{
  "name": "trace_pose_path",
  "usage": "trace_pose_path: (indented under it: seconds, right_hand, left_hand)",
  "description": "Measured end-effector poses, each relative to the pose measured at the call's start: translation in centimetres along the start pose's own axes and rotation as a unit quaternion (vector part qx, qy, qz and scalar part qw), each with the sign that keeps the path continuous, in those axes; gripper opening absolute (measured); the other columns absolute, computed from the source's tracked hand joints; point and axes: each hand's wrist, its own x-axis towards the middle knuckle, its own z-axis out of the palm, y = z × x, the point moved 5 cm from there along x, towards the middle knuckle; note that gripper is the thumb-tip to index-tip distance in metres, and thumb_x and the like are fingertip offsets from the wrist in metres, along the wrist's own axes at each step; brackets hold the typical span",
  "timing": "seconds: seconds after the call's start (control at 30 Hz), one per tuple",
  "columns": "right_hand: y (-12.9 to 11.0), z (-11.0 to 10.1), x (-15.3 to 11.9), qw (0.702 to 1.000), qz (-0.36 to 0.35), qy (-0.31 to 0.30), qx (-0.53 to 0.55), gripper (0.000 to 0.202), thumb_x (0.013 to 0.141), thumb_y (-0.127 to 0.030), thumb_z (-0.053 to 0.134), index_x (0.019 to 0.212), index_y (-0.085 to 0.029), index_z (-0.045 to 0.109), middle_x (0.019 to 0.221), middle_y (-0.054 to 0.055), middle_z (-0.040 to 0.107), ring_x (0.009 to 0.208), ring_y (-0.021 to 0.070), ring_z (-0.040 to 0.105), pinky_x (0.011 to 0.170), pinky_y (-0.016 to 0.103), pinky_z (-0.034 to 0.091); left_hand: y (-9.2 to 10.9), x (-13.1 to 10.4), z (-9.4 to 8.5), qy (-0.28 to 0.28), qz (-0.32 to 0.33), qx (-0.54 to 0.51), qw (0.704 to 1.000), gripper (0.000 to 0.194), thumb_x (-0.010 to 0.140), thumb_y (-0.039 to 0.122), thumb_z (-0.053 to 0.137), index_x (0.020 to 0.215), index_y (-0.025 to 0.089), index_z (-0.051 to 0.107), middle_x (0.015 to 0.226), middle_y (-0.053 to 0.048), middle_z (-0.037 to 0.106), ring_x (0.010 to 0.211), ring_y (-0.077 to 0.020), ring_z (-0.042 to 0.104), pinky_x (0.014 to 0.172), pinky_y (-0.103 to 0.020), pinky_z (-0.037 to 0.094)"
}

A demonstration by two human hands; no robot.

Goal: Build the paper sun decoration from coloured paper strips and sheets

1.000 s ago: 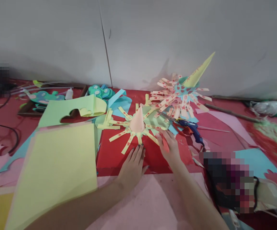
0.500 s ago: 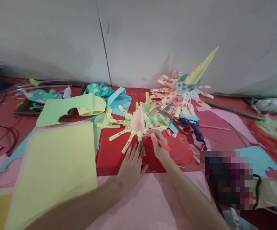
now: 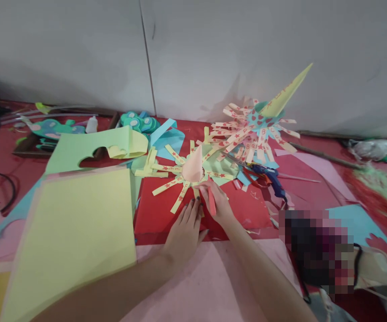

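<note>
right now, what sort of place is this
Likely a craft workspace: a yellow paper sheet, a pink cone ringed by lettered strips, and a red pen in the right hand.

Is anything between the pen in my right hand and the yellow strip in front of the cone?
Nothing visible blocks the pen from the yellow strip; the left hand lies partly over the strip's outer half.

White bottle between green cut-outs; pale yellow sheet at left; 1 cone-topped paper craft by grey wall
</note>
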Motion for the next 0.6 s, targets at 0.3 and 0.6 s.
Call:
trace_pose_path:
  seconds: [0.3,0.6]
  right_hand:
    - [0.3,0.1,0.2,0.998,0.051,0.015,0.017,0.021,0.090,-0.034,0.038,0.099,-0.022,0.052,0.088,0.007,0.067,0.088,0.0186,0.063,0.077,0.031,0.048]
    - [1.4,-0.5,-0.1,0.971,0.117,0.120,0.172,0.030,0.089,-0.038,0.038,0.090,-0.020,0.062,0.063,0.001,0.058,0.059,0.0124,0.057,0.063,0.026,0.048]
  left_hand:
    - [-0.2,0.1,-0.2,0.010,0.001,0.001,1.000,0.049,0.090,0.034,0.029,0.127,0.005,0.042,0.134,-0.018,0.046,0.125,-0.0257,0.041,0.101,-0.039,0.037]
    - [0.1,0.0,-0.1,0.000,0.007,0.031,0.999,0.050,0.092,0.035,0.025,0.124,0.005,0.047,0.132,-0.017,0.048,0.126,-0.0255,0.040,0.100,-0.038,0.038]
